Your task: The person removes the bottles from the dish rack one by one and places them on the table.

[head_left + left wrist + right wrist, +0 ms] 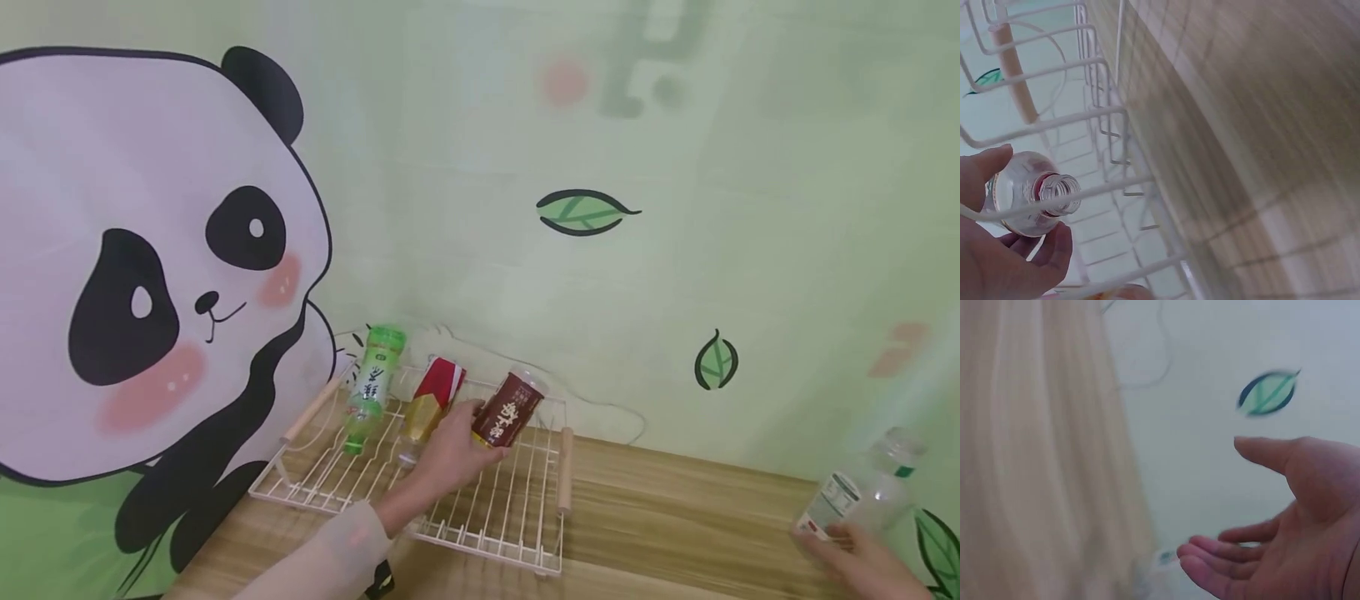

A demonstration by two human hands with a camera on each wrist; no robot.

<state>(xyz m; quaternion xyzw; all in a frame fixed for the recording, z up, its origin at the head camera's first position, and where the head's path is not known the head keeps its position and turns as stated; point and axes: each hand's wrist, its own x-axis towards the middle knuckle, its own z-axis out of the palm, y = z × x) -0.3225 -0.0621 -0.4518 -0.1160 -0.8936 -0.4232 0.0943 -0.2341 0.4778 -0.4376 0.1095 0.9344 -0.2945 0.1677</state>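
My left hand [453, 454] grips a clear bottle with a dark red label [510, 410], above a white wire rack [495, 546]. In the left wrist view, thumb and fingers curl around this bottle [1025, 184], its uncapped, threaded neck towards the camera. To its left, a bottle with a red and gold label [433, 400] and a green bottle [372, 387] lean in the rack, narrow ends down. At far right my right hand [862, 558] is near a white-labelled item [828, 504] and a clear bottle [892, 479]. In the right wrist view its fingers [1229, 559] and thumb are spread apart.
The rack has wooden handles [566, 471] at both sides and stands on a wood-grain table [660, 508]. Behind it hangs a pale green backdrop [465, 167] with a panda and leaves. A thin cord [633, 417] runs along the backdrop behind the rack.
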